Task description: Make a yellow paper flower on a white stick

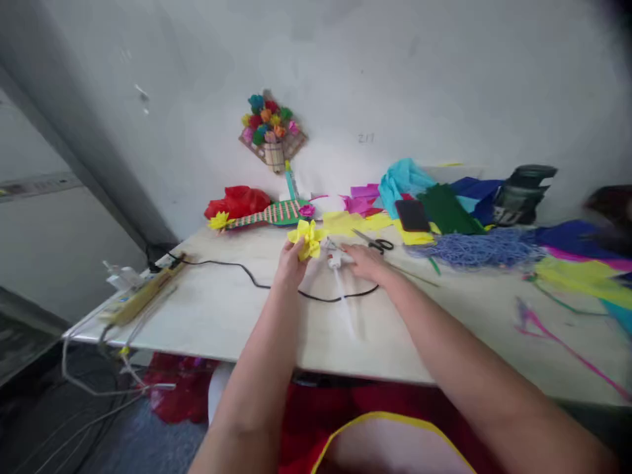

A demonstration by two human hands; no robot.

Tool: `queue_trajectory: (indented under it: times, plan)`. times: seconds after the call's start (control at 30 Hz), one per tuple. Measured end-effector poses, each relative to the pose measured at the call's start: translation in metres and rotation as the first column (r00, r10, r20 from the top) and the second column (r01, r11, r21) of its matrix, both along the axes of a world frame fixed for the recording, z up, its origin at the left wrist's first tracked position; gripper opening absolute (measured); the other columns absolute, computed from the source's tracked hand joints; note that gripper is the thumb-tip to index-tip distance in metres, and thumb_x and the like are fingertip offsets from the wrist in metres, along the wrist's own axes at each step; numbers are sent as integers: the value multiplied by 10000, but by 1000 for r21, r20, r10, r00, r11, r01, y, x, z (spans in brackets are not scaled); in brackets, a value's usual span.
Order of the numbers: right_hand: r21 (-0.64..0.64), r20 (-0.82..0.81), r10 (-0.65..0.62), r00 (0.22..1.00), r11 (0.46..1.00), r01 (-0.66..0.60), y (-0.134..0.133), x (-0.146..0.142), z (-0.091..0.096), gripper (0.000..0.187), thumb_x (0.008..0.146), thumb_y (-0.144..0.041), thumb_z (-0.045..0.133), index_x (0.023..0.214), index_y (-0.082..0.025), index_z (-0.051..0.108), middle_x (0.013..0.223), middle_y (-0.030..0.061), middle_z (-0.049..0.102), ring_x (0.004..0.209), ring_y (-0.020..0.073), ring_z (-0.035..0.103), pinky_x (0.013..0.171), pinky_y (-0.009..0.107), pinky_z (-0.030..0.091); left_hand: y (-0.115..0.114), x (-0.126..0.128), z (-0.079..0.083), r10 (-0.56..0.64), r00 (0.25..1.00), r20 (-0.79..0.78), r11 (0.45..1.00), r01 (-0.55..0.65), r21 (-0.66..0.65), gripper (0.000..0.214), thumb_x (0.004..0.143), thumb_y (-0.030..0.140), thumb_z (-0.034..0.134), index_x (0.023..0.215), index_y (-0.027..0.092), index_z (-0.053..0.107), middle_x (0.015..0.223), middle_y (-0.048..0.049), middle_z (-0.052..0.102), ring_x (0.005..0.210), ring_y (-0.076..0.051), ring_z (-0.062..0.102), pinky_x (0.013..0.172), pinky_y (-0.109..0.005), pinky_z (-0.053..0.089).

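Note:
A yellow paper flower (307,239) is pinched in the fingers of my left hand (291,263), just above the table. To the right of it, my right hand (366,261) has its fingers around a white hot glue gun (334,254); part of the gun is covered by the fingers. A long pale glue stick (344,303) sticks out of the gun toward me. The gun's black cord (247,270) loops across the table. Black-handled scissors (379,245) lie just beyond my right hand.
A green guitar-shaped craft (286,213) with paper flowers lies at the back. Coloured crepe paper (402,181), a dark phone (413,215) and shredded blue-purple paper (481,250) cover the back right. At the left edge is a power strip (143,296). A flower decoration (273,128) hangs on the wall.

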State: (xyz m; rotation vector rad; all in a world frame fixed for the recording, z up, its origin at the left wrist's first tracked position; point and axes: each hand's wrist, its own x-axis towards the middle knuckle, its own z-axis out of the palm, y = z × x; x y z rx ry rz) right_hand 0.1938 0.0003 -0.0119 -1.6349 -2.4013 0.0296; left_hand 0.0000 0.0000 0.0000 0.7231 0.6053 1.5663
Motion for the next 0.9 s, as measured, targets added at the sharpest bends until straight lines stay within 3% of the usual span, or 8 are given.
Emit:
queue_trajectory:
  times: [0.3,0.6,0.73,0.9]
  plan:
    - [86,61,33,998,996,-38,4,-5,-6,493,865,-299,453,1345,-189,441,1117,129,572,1075,253,509,906,334,391,1,-1,-3,9,1000,1,1000,-9,1,273,631,144,700,884,171,603,848,-29,689,718,-166,663,579,-247,517]
    - [211,-31,37,999,977,-30,5,0,-10,507,761,-271,548,1263,-200,537,1037,112,591,979,250,542,871,360,423,2,-2,-6,-10,1000,-19,1000,10,1,297,640,197,724,911,175,606,889,-36,684,763,-163,660,643,-265,525]
    - [423,-195,53,979,905,35,3,0,-4,402,761,-283,547,1132,-149,622,1008,129,593,941,252,547,853,377,439,2,0,-6,-10,997,-72,1000,12,22,336,623,224,748,925,183,608,892,-30,681,737,-156,652,610,-258,518]
    - [611,-356,224,907,790,45,-7,-14,12,305,779,-329,555,1005,-154,660,996,123,568,920,238,546,817,361,453,0,3,-6,-23,992,-125,997,32,75,376,576,225,778,908,181,605,840,-15,673,680,-139,635,589,-251,513]
